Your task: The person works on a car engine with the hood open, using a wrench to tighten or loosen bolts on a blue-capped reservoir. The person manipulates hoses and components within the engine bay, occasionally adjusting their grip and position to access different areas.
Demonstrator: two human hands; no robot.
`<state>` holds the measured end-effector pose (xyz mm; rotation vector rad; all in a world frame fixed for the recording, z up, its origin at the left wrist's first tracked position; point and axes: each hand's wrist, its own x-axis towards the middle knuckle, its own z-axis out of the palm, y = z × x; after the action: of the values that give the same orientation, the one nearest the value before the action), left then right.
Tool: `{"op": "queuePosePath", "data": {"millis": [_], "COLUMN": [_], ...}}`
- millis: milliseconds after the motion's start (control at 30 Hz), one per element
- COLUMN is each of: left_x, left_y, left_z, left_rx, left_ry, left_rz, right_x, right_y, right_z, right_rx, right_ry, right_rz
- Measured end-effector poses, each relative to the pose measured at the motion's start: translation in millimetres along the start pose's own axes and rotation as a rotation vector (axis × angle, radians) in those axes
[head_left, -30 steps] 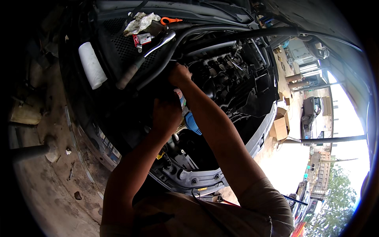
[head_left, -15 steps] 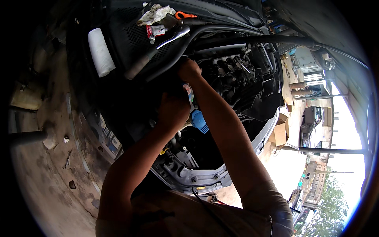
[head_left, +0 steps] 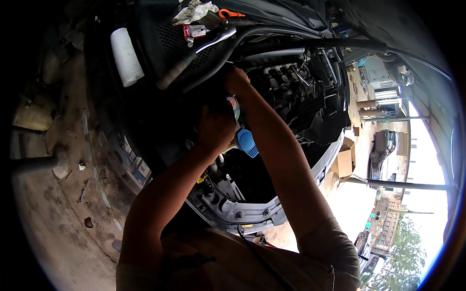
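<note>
Both of my arms reach into the shadowed side of a car's engine bay. My left hand (head_left: 216, 130) is just left of a blue cap (head_left: 247, 143) and a round labelled reservoir cap (head_left: 233, 104). Its fingers are lost in the dark. Farther in, my right hand (head_left: 237, 81) bends downward beside the engine (head_left: 284, 82), below a black rubber seal (head_left: 213, 70). The fingers of that hand are hidden too, so whatever either hand holds cannot be made out.
On the black cowl lie a ratchet (head_left: 199, 57), a crumpled rag (head_left: 195, 13), an orange-handled tool (head_left: 231, 13) and a small red-and-white package (head_left: 194, 32). A white paper roll (head_left: 126, 57) is at left. The front crossmember (head_left: 242, 214) lies near my body.
The view has shifted slightly. My hands stay at nearly the same spots in the engine bay, and a little more of the blue cap shows between my arms.
</note>
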<state>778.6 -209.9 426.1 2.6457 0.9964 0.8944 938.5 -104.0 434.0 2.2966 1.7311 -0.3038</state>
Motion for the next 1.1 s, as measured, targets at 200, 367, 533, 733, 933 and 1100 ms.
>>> {"op": "queuePosePath", "data": {"millis": [200,367,533,733,933,1100], "left_x": [-1,4,-2,3,2,5], "left_y": [-1,3,-1,3,-2,2], "left_z": [0,-7,4,-7,-9,-13], "left_rx": [-0.013,0.009,0.023,0.007,0.016,0.023], "left_ry": [-0.156,-0.255,-0.052,-0.210,-0.161,-0.237], "left_rz": [-0.012,-0.025,-0.011,-0.026,-0.011,-0.032], "right_x": [-7,11,-13,-11,1,-9], "right_y": [-8,7,-15,-7,-10,-9], "right_z": [-6,13,-19,-12,-6,-15], "right_rx": [-0.032,0.031,0.133,-0.094,0.127,0.274], "right_ry": [0.015,-0.070,-0.112,-0.119,-0.101,-0.065], "right_rz": [0.044,0.091,0.146,0.010,0.144,0.200]}}
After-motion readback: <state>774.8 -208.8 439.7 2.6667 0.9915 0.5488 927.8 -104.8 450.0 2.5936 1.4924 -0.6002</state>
